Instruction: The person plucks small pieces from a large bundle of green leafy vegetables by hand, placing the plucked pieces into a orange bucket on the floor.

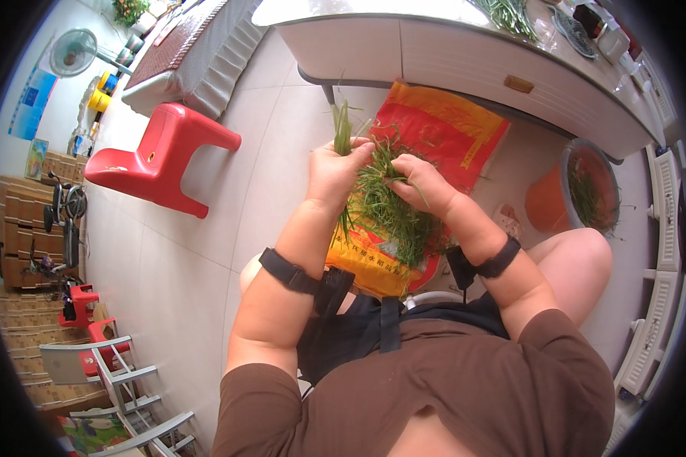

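A bundle of long green stalks (343,128) stands up out of my left hand (336,168), its leafy ends hanging below the palm. My right hand (420,180) is at the upper right of a loose heap of leafy greens (400,225), with thumb and fingers closed on some green blades. Under the heap lies a red and yellow woven sack (434,123), spread flat on the tiled floor and bearing printed writing. Dark plant scraps are scattered on the sack just beyond my hands. My fingertips hide part of the stalks.
To the right an orange bucket (549,194) with a grey rim leans over, greens inside. A red plastic chair (166,160) stands at left. Ahead is a white counter (451,63) with more green stalks (509,17) on top. A folding ladder (120,377) and cardboard boxes (23,217) line the left.
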The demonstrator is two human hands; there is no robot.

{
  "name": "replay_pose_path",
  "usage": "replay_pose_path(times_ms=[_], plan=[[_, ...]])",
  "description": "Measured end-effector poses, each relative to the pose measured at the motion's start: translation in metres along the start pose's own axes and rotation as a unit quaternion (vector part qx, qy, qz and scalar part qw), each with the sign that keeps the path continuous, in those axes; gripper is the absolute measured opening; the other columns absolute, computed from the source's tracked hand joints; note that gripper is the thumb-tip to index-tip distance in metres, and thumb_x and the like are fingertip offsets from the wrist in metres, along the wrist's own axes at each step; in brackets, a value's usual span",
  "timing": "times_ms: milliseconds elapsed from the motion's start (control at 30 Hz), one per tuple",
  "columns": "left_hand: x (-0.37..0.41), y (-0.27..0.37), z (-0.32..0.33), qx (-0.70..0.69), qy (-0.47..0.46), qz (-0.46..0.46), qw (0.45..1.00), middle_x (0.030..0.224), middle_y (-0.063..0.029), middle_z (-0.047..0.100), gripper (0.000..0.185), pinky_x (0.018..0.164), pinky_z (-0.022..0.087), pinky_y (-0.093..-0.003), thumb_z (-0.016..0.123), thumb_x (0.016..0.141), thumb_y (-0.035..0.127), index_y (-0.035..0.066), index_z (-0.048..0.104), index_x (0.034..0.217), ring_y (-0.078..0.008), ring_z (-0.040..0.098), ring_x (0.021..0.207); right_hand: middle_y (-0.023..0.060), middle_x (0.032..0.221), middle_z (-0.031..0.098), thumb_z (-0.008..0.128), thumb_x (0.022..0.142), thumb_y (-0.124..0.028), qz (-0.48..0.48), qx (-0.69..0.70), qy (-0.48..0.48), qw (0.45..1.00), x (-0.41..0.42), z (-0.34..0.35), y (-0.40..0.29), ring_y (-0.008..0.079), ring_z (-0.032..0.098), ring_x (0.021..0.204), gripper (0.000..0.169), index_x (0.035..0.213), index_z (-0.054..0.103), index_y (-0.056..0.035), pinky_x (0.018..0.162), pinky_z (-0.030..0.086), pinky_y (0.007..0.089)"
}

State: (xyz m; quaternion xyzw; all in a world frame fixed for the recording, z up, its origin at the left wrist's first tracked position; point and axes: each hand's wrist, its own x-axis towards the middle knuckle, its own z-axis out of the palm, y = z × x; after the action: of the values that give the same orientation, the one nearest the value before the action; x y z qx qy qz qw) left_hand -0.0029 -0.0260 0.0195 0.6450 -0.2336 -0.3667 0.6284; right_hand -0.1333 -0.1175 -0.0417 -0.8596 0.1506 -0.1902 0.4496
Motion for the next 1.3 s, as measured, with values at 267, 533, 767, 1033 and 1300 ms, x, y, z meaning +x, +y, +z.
replay_pose_path(times_ms=[267, 533, 767, 1033, 1300], plan=[[-0.005, 0.007, -0.008, -0.003, 0.035, 0.016, 0.999, 0.051, 0.0094, 0.039, 0.010, 0.036, 0.021, -0.0178, 0.061, 0.078, 0.011, 0.003, 0.060, 0.083, 0.0000, 0.029, 0.040, 0.0169, 0.105, 0.048, 0.061, 0.070, -0.019, 0.028, -0.072, -0.042, 0.996, -0.017, 0.016, 0.037, 0.0312, 0.047, 0.100, 0.044, 0.109, 0.050, -0.0044, 0.085, 0.039, 0.0338], [-0.013, 0.018, -0.018, 0.002, 0.000, -0.017, 1.000, 0.051, 0.0080, 0.038, 0.012, 0.037, 0.022, -0.0178, 0.057, 0.080, 0.013, 0.002, 0.060, 0.086, -0.0010, 0.028, 0.040, 0.0094, 0.090, 0.061, 0.053, 0.078, -0.016, 0.102, 0.038, 0.045, 0.993, -0.007, -0.005, 0.018, 0.0223, 0.057, 0.082, 0.025, 0.099, 0.058, -0.0034, 0.074, 0.044, 0.0312], [-0.017, 0.017, -0.010, 0.002, -0.105, -0.042, 0.994, 0.053, 0.0063, 0.041, 0.012, 0.039, 0.026, -0.0173, 0.058, 0.080, 0.013, 0.003, 0.059, 0.086, -0.0028, 0.033, 0.042, -0.0039, 0.077, 0.054, 0.055, 0.083, -0.014, 0.131, 0.410, -0.005, 0.902, 0.007, -0.017, -0.051, 0.0021, 0.046, 0.069, 0.022, 0.099, 0.057, 0.0002, 0.062, 0.040, 0.0167], [-0.023, 0.004, 0.002, 0.017, -0.133, -0.011, 0.991, 0.061, 0.0061, 0.048, 0.014, 0.039, 0.025, -0.0154, 0.063, 0.076, 0.013, 0.006, 0.057, 0.086, -0.0006, 0.034, 0.043, -0.0015, 0.074, 0.057, 0.057, 0.081, -0.015, 0.168, 0.502, 0.070, 0.845, 0.004, -0.021, -0.050, 0.0039, 0.049, 0.062, 0.017, 0.090, 0.061, -0.0011, 0.057, 0.040, 0.0165], [-0.022, 0.004, -0.001, -0.003, -0.099, -0.085, 0.991, 0.057, 0.0045, 0.049, 0.008, 0.037, 0.024, -0.0165, 0.060, 0.077, 0.012, 0.004, 0.058, 0.079, -0.0014, 0.034, 0.041, 0.0017, 0.076, 0.059, 0.051, 0.084, -0.014, 0.162, 0.470, 0.154, 0.854, 0.005, -0.032, -0.030, 0.0039, 0.045, 0.054, 0.013, 0.085, 0.058, -0.0037, 0.050, 0.038, 0.0171]])
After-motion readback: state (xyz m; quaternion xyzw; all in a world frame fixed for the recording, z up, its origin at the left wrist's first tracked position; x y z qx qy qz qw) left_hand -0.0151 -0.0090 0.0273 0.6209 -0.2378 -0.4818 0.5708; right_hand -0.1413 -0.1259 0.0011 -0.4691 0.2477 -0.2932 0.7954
